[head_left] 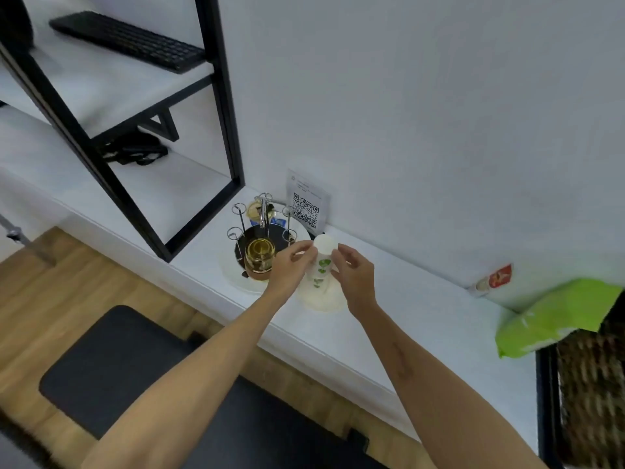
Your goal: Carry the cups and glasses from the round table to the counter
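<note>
A stack of white paper cups [319, 270] with green leaves on it stands upside down on the white counter [422, 319]. Both hands hold it near the top. The left hand [291, 267] pinches its left side with curled fingers. The right hand [353, 270] pinches its right side the same way. The wide bottom of the stack sits close to the counter's front edge, just under the wrists.

Just left of the left hand is a yellow glass [259, 257]. It sits on a round dark tray [245, 240] with a wire rack [262, 211] sticking up. The tray rests on a white plate [233, 274] that comes near the front edge too.

Behind the hands, a sign [306, 203] with a square code leans on the wall [422, 113]. Far to the left is a black frame shelf [223, 96] with a keyboard [125, 38] on it.

To the right of the right hand the counter is bare for a good way. Then come a small red and white pack [492, 280] by the wall and a green bag [554, 316] at the end.

Below the arms are a wood floor [67, 275] and a dark seat [111, 363].
</note>
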